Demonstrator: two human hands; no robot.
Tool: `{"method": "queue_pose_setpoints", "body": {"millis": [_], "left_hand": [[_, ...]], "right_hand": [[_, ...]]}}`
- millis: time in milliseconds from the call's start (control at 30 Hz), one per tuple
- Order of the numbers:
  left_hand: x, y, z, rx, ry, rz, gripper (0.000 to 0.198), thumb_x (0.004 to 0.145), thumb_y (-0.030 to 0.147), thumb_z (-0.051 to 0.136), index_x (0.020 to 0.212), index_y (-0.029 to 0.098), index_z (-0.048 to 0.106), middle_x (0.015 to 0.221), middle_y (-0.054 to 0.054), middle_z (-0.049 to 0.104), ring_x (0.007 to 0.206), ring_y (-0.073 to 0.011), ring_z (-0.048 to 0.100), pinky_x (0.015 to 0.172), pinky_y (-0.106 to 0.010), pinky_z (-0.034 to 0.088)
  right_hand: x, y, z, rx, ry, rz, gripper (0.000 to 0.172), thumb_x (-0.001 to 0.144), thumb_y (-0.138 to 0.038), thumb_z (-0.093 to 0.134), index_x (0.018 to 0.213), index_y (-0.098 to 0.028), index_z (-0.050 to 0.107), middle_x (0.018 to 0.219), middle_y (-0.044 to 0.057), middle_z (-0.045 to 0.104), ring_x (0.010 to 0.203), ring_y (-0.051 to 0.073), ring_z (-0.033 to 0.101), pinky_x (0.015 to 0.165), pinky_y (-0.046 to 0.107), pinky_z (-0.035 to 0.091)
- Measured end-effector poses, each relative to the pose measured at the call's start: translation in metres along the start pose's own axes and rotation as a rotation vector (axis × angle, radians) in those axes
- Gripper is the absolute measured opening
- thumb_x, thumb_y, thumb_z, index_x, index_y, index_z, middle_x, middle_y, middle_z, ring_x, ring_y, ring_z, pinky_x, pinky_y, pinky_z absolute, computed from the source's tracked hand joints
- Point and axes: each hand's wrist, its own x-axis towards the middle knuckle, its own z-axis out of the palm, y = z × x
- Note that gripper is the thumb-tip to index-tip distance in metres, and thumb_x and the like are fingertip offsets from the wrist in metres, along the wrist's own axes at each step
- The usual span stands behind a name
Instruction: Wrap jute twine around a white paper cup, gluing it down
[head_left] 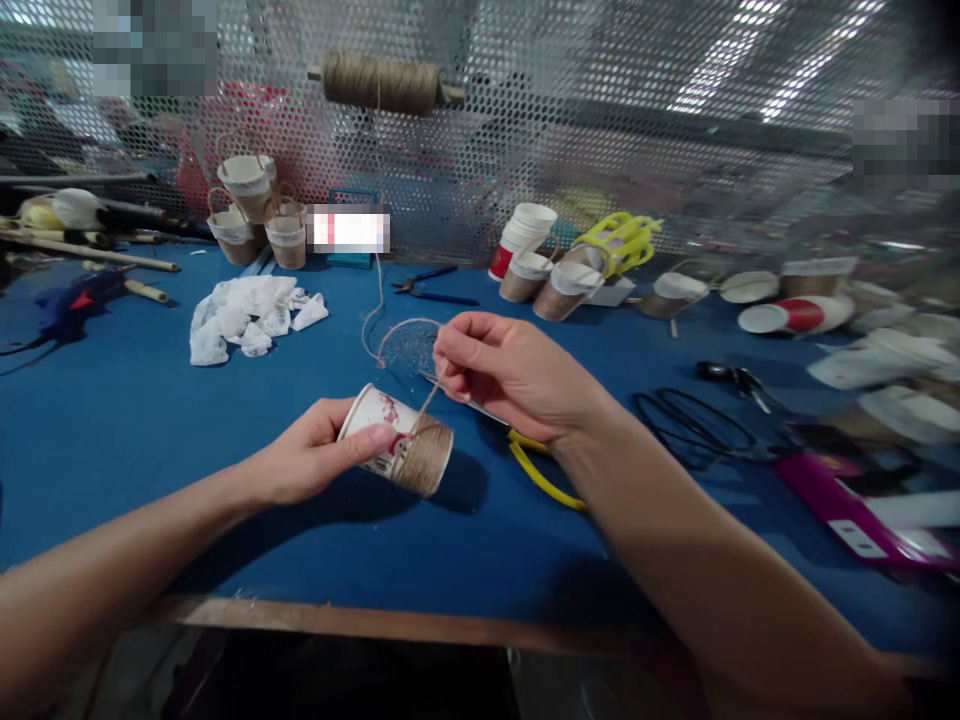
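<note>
My left hand (pixel 315 458) grips a white paper cup (pixel 390 438) lying on its side above the blue table; brown twine is wound round its lower part. My right hand (pixel 502 370) pinches the twine strand (pixel 430 398) just above the cup, fingers closed on it. The strand loops away across the table and rises to a twine spool (pixel 379 82) hung on the mesh wall.
Twine-wrapped cups (pixel 255 210) stand at the back left, more cups (pixel 547 275) at the back middle and right. Crumpled white cloth (pixel 247 315), pliers (pixel 431 285), black scissors (pixel 694 425), yellow-handled scissors (pixel 536 470), a blue glue gun (pixel 71 305) and sticks lie around. The table's wooden edge (pixel 375 622) is near me.
</note>
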Motion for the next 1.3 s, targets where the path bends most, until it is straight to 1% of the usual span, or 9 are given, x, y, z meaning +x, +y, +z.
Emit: {"method": "queue_pose_setpoints", "body": {"millis": [100,200,300,433,567,767,1033,1133,1300], "left_hand": [[0.002,-0.001,0.001,-0.136,0.051,-0.084,0.028,0.07,0.04,0.067,0.078,0.013,0.068,0.068,-0.002,0.065,0.059,-0.01,0.054,0.06,-0.02,0.042],[0.004,-0.003,0.0,-0.176,0.1,-0.162,0.034,0.067,0.044,0.068,0.079,0.012,0.069,0.069,-0.003,0.066,0.058,-0.0098,0.055,0.058,-0.019,0.041],[0.006,-0.004,0.0,-0.168,0.11,-0.196,0.034,0.07,0.044,0.066,0.081,0.012,0.068,0.069,-0.003,0.066,0.057,-0.0094,0.055,0.057,-0.019,0.04],[0.007,-0.002,0.003,-0.111,0.102,-0.221,0.028,0.075,0.039,0.062,0.08,0.012,0.068,0.066,-0.002,0.065,0.055,-0.0085,0.052,0.054,-0.018,0.038],[0.004,0.002,0.005,-0.014,0.041,-0.169,0.023,0.077,0.034,0.059,0.081,0.013,0.067,0.066,-0.001,0.064,0.057,-0.0093,0.051,0.057,-0.019,0.038],[-0.001,0.004,0.006,0.043,-0.021,-0.093,0.025,0.08,0.034,0.056,0.085,0.012,0.066,0.071,-0.002,0.063,0.062,-0.0104,0.051,0.063,-0.021,0.041],[-0.003,0.006,0.009,-0.031,0.005,-0.058,0.018,0.074,0.031,0.063,0.078,0.013,0.067,0.067,-0.001,0.063,0.059,-0.0103,0.052,0.061,-0.021,0.042],[-0.004,0.006,0.009,-0.056,0.023,-0.051,0.015,0.073,0.029,0.064,0.074,0.014,0.068,0.067,-0.002,0.065,0.059,-0.0111,0.053,0.06,-0.021,0.043],[-0.005,0.005,0.008,-0.045,0.037,-0.014,0.012,0.073,0.026,0.064,0.073,0.015,0.069,0.068,-0.002,0.066,0.059,-0.0118,0.053,0.058,-0.021,0.042]], "right_hand": [[-0.007,-0.004,0.0,-0.087,0.085,-0.096,0.029,0.06,-0.034,0.076,0.06,-0.016,0.052,0.053,-0.005,0.055,0.046,0.005,0.046,0.046,0.02,0.036],[-0.012,-0.005,0.003,-0.197,0.135,-0.238,0.029,0.062,-0.036,0.074,0.059,-0.017,0.053,0.053,-0.005,0.055,0.048,0.005,0.047,0.048,0.02,0.038],[-0.015,-0.004,0.006,-0.272,0.172,-0.329,0.027,0.064,-0.036,0.072,0.06,-0.017,0.054,0.054,-0.004,0.055,0.05,0.006,0.048,0.048,0.021,0.038],[-0.014,0.0,0.007,-0.369,0.205,-0.361,0.027,0.068,-0.037,0.069,0.061,-0.017,0.053,0.054,-0.004,0.054,0.049,0.007,0.047,0.048,0.022,0.038],[-0.008,0.006,0.005,-0.415,0.201,-0.351,0.027,0.069,-0.038,0.068,0.06,-0.017,0.052,0.053,-0.004,0.054,0.049,0.007,0.047,0.049,0.022,0.039],[-0.002,0.015,0.0,-0.451,0.199,-0.278,0.024,0.073,-0.033,0.065,0.062,-0.016,0.052,0.054,-0.004,0.054,0.049,0.006,0.048,0.05,0.021,0.041],[-0.001,0.02,-0.001,-0.495,0.192,-0.205,0.022,0.074,-0.031,0.063,0.063,-0.016,0.051,0.053,-0.004,0.054,0.047,0.005,0.047,0.048,0.021,0.04],[0.0,0.024,-0.002,-0.499,0.169,-0.184,0.022,0.074,-0.032,0.063,0.063,-0.016,0.052,0.054,-0.004,0.054,0.048,0.006,0.048,0.049,0.021,0.041],[0.002,0.031,-0.004,-0.513,0.129,-0.167,0.023,0.075,-0.034,0.061,0.064,-0.016,0.052,0.056,-0.003,0.055,0.049,0.007,0.049,0.051,0.023,0.041]]}}
